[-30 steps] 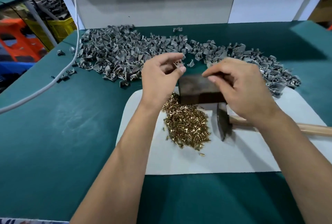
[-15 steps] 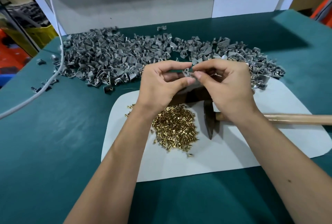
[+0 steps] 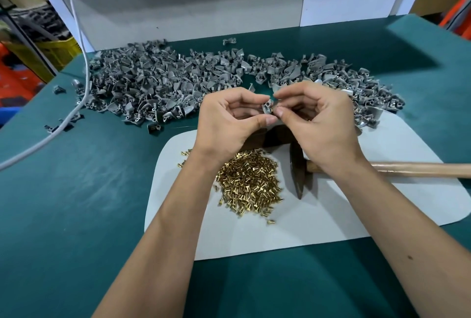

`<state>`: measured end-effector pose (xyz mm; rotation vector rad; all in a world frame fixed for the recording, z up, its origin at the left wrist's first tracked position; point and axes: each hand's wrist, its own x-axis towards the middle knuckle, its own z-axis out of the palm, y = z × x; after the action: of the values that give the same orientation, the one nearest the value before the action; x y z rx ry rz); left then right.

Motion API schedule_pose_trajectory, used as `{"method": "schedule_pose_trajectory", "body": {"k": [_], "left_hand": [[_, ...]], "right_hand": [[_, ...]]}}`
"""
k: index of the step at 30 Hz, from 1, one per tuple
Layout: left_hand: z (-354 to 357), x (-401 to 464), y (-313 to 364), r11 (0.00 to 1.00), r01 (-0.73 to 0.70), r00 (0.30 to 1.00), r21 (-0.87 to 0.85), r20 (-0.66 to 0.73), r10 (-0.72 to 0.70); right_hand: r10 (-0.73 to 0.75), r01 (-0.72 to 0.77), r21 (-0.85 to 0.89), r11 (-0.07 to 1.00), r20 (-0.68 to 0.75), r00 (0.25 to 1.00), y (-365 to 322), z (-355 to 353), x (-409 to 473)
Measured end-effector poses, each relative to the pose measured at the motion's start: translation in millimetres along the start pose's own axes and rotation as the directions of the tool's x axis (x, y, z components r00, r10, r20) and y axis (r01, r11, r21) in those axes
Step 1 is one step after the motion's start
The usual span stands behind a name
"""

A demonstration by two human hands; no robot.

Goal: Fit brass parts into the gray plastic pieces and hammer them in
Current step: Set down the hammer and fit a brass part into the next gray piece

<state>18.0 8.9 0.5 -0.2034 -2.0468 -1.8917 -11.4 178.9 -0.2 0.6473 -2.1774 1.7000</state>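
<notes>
Head view: compared with half a second ago, the two hands sit a little closer together and the small gray plastic piece (image 3: 267, 107) between them is now plainer to see, turned so its pale face shows above the thumbs. A second ago the hands were apart over the dark block; now they meet above it and hide most of it.

The left hand (image 3: 229, 123) comes in from the lower left, forearm angled up across the white mat (image 3: 382, 205), palm turned inward, its fingers curled and pinching the gray plastic piece between thumb and forefinger. The right hand (image 3: 321, 123) reaches in from the lower right, wrist bent, its fingers (image 3: 280, 112) curled and pinching at the right edge of the same piece, where a speck of brass seems to sit; it is too small to be sure.

Below the hands the pile of brass parts (image 3: 248, 180) lies on the white mat, just left of the hammer (image 3: 298, 177), whose dark head rests on the mat with its wooden handle running off to the right. The dark block (image 3: 277, 135) shows only as a sliver beneath the hands. The heap of gray pieces (image 3: 158, 83) spreads along the far side of the green worktop (image 3: 63, 203), and a white cable (image 3: 76, 103) trails down across its left side
</notes>
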Motion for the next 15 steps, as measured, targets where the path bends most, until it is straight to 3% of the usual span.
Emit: {"method": "schedule_pose_trajectory", "body": {"k": [15], "left_hand": [[7.2,-1.9,2.2,0.996,-0.012,1.000,0.090,0.026,0.009]], "right_hand": [[-0.082,0.081,-0.227,0.970,0.006,0.997,-6.8,-0.7,-3.6]]}}
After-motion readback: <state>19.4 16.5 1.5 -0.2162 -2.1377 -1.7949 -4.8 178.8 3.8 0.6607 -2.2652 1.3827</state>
